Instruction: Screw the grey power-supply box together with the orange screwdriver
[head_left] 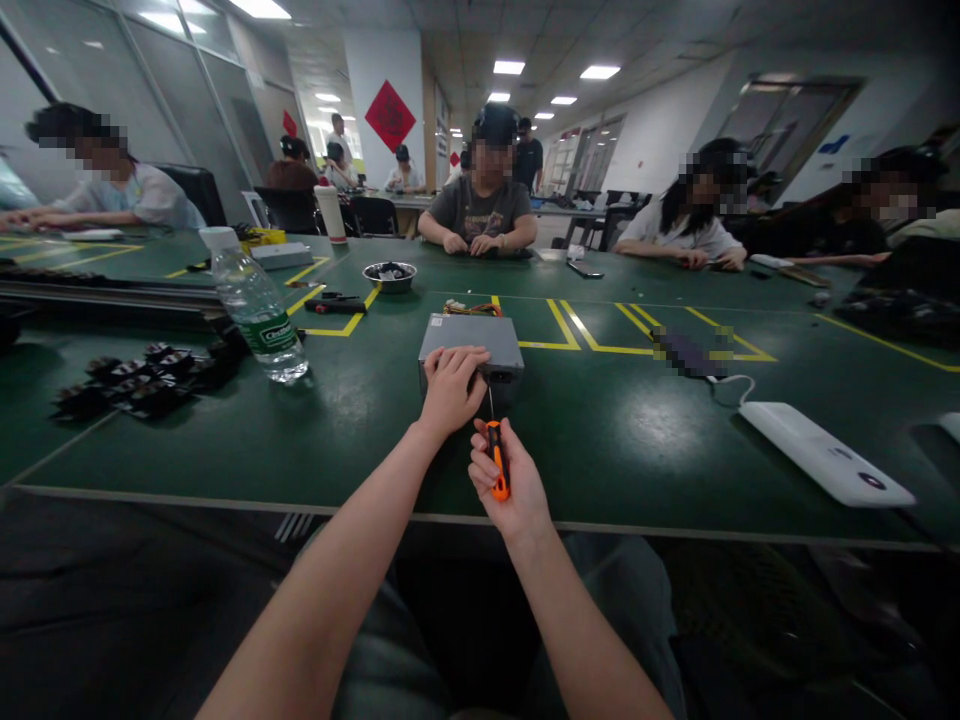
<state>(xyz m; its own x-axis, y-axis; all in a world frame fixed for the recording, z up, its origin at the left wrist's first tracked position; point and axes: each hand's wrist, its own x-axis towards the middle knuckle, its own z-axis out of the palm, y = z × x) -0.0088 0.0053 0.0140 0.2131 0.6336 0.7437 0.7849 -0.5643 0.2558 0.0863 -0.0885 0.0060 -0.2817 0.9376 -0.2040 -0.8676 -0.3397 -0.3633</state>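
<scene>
A grey computer power supply (480,338) sits on the green table in front of me, its socket side facing me. Coloured cables (471,308) bunch behind it. My left hand (453,385) grips its near left part, with fingers over the top and the front edge. In my right hand (512,475) is an orange and black screwdriver (496,462), held by its handle. Its thin shaft points away from me at the near face of the power supply. The tip is hidden near my left fingers, so I cannot tell whether it touches a screw.
On the left stand a water bottle (259,310) and a pile of black parts (146,380). Farther back are a metal bowl (390,278) and a black tool (334,303). A white power bank (825,455) lies right, cabled to a blurred phone (686,352). Several people sit around the table.
</scene>
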